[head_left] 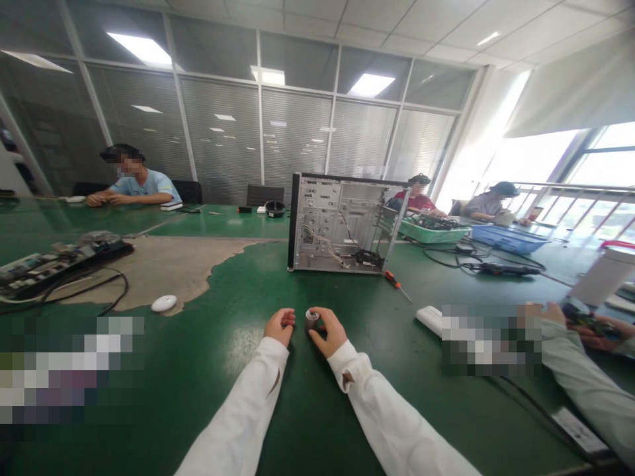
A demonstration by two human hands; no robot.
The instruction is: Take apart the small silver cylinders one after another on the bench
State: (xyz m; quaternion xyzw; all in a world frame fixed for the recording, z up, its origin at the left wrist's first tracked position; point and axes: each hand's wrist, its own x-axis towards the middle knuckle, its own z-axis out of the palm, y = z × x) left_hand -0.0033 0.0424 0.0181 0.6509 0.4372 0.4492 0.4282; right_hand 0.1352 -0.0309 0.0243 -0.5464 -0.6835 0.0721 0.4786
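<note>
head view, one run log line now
right hand: holding grey cylinder upright | left hand: nearby, fingers curled | computer case: beyond both

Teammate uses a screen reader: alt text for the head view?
A bare right hand in a white sleeve holds a small grey metallic cylinder upright at a green table, the empty bare left hand beside it. Behind stands an open silver-and-black computer case; an orange-handled screwdriver lies by its lower right corner.

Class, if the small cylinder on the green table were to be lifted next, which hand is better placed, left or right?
Probably the right hand: its thumb and fingers already meet the small cylinder. The left hand is empty, across a narrow gap.
</note>
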